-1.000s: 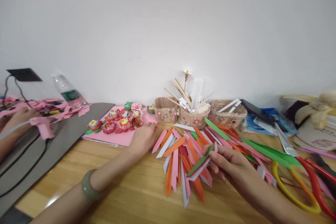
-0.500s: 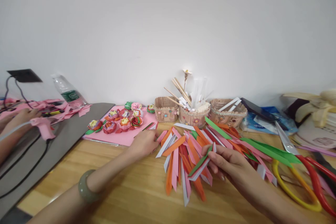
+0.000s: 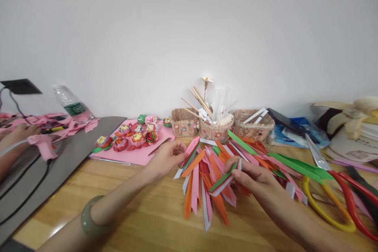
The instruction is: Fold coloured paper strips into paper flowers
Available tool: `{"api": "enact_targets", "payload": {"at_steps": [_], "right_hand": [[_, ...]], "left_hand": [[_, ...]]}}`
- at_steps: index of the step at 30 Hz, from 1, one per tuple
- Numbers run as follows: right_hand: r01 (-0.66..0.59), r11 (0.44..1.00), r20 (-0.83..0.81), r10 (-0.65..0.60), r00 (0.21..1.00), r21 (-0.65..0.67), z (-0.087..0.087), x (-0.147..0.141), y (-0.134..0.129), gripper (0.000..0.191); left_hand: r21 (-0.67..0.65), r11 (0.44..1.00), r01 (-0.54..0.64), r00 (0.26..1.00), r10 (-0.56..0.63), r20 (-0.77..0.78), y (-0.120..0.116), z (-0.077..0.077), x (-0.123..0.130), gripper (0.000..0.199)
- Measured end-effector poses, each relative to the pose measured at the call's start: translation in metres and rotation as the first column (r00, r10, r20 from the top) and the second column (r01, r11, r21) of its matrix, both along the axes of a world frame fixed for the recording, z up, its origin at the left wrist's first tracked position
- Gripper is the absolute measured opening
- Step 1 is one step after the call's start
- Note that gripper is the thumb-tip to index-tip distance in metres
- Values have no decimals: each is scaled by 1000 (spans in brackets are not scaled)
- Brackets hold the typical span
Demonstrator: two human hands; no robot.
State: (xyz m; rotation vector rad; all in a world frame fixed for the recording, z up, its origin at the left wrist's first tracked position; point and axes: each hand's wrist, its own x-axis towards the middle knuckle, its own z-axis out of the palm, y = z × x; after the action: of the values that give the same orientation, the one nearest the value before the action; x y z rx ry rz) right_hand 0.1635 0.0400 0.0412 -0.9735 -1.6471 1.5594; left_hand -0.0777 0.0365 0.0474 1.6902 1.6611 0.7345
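My left hand [image 3: 169, 156] is closed at the left side of the pile, its fingertips pinching some folded paper strips [image 3: 192, 150] in pink, green and dark red. In my right hand [image 3: 249, 175], between thumb and fingers, is a small stack of folded paper strips [image 3: 222, 180], green on top with red and white below. Under and between both hands, a fanned pile of folded paper strips [image 3: 195, 191] in orange, pink, white and red lies on the wooden table [image 3: 153, 212]. A green bangle [image 3: 93, 216] circles my left wrist.
Several paper flowers [image 3: 138, 139] lie on a pink sheet [image 3: 141, 158]. Behind the pile stand three small baskets [image 3: 184, 123] holding sticks and tubes. Large scissors [image 3: 344, 193] lie at right. A co-worker's hand [image 3: 20, 136] and a pink glue gun [image 3: 43, 146] are at far left.
My left hand has moved slightly right and up from beside the pink sheet, with pink, green and red strips now at its fingertips. My right hand still holds its stack.
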Motion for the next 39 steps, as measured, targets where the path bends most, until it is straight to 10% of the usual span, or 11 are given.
{"api": "enact_targets", "payload": {"at_steps": [11,22,30,39], "right_hand": [[0,999,24,1,1000,-40,-7,-2,5,41],[41,999,11,-41,999,13,-2,0,3,35],[17,962,-341,-114,933,-274,-8,-5,-1,28],[177,940,-337,-275,901,-292,1,-6,-2,36]], "left_hand": [[-217,971,103,994,-111,-22,-15,-11,-15,10],[-167,984,57,982,-86,-170,-8,-13,-15,11],[-96,993,66,961,-89,-263,-3,-13,-25,14],[-34,998,43,897,-54,-439,-6,-12,-26,16]]}}
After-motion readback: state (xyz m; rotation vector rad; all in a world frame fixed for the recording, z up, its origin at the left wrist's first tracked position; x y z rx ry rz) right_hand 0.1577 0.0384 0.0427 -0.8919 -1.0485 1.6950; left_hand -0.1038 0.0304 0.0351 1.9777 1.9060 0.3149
